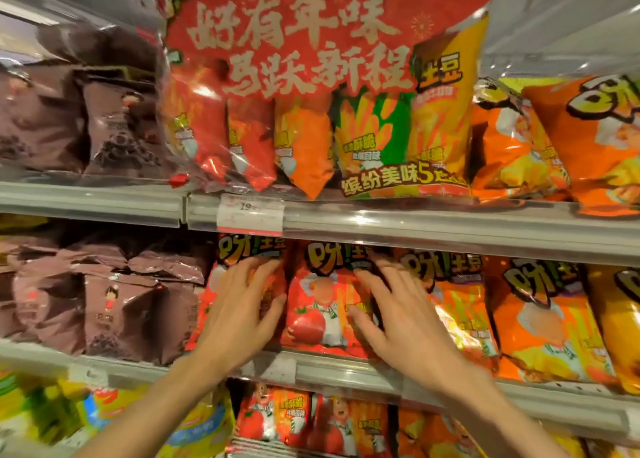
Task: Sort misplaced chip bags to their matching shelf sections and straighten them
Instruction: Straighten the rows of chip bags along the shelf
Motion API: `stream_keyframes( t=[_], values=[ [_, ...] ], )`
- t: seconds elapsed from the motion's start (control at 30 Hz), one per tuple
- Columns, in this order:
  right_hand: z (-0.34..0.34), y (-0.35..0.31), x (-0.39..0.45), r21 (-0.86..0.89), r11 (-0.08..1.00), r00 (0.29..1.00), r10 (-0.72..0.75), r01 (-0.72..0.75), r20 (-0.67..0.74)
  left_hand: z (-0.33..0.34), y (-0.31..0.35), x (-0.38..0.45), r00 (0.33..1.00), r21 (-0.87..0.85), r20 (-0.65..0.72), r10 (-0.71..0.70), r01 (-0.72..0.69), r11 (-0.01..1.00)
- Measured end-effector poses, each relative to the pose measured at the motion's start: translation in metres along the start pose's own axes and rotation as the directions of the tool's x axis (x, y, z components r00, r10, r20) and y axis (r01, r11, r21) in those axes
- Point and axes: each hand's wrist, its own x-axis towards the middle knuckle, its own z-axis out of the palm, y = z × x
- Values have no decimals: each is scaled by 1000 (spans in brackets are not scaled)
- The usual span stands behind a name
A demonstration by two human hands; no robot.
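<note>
Two red chip bags stand side by side on the middle shelf. My left hand [242,305] lies flat with spread fingers on the left red bag [211,294]. My right hand [394,308] presses its fingers along the right edge of the middle red bag [322,305], beside an orange bag [457,305]. Neither hand closes around a bag. More orange bags [540,322] stand further right on the same shelf.
A large red multipack [325,86] stands on the upper shelf above a price tag [250,215]. Brown bags [114,305] fill the left sections of both shelves. The metal shelf rail [415,229] runs just above my hands. Red, orange and yellow bags sit on the lower shelf.
</note>
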Motion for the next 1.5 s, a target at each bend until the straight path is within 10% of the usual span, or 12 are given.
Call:
stream_keyframes(
  t=[0.53, 0.87, 1.13, 1.33, 1.5],
  values=[
    [55, -76, 53, -242, 970, 955, 78, -7, 285, -35, -110, 21, 928, -9, 368, -59, 67, 998],
    [63, -110, 90, -75, 990, 896, 139, -119, 421, -44, -110, 36, 859, -106, 511, -22, 88, 990],
    [52, -102, 84, -163, 976, 914, 192, -141, 357, -31, -104, 36, 889, -204, 449, 94, -1, 979],
    [51, -102, 79, -239, 970, 941, 112, -35, 319, -45, -106, 32, 910, 230, 358, 211, -305, 924],
    [61, -93, 83, -275, 960, 945, 40, 54, 325, -39, -108, 23, 866, 264, 387, 317, -434, 861]
  ],
)
